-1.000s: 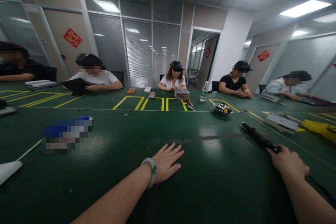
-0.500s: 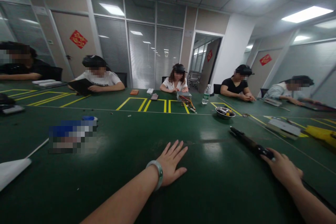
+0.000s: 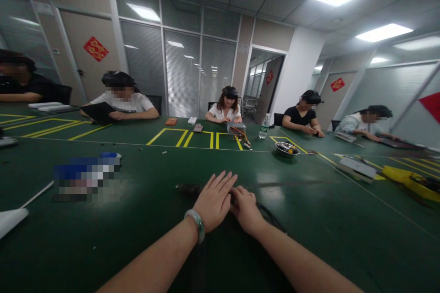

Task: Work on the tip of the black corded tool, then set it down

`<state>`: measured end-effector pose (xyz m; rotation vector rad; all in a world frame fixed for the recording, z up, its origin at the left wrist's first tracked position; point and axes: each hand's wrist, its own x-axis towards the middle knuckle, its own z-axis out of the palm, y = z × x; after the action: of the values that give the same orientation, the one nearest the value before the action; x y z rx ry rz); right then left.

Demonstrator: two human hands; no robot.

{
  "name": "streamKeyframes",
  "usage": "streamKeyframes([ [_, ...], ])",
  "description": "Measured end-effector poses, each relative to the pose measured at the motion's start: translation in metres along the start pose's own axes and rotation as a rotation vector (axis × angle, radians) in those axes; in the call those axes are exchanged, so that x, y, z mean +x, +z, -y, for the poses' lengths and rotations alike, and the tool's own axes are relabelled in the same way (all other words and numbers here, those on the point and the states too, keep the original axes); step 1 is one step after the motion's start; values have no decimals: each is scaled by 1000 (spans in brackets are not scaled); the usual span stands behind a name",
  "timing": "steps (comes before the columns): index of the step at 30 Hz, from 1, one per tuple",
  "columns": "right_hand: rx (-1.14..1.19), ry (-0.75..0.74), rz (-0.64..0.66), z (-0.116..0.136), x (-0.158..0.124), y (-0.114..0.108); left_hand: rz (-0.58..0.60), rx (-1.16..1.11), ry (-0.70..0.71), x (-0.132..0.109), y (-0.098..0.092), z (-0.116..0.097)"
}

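My right hand (image 3: 244, 207) is closed around a long dark tool (image 3: 187, 188) with a black cord (image 3: 271, 219), lying across the green table (image 3: 309, 224) in front of me. The tool's tip sticks out to the left of my hands. My left hand (image 3: 215, 199), with a pale green bangle on the wrist, rests on top of the tool with its fingers stretched out and slightly apart. Both hands touch side by side at the middle of the table.
A blurred blue and white object (image 3: 87, 178) lies left. A metal bowl (image 3: 286, 149), a water bottle (image 3: 263, 126) and a power supply with wires (image 3: 237, 129) stand further back. A yellow tray (image 3: 410, 180) sits right. Several people sit round the table's far side.
My right hand has dragged the dark tool from the right side of the table to the middle. My left hand now lies over the tool instead of flat on the bare table.
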<state>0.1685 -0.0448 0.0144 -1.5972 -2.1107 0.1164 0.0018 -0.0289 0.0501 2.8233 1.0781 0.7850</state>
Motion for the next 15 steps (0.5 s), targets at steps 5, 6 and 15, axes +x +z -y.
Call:
streamKeyframes([
  [5, -38, -138, 57, 43, 15, 28, -63, 25, -137, -2, 8, 14],
  [6, -41, -167, 76, 45, 14, 28, -57, 17, -157, -2, 9, 16],
  [15, -380, 229, -92, 3, -76, -12, 46, -36, -227, -2, 7, 16],
])
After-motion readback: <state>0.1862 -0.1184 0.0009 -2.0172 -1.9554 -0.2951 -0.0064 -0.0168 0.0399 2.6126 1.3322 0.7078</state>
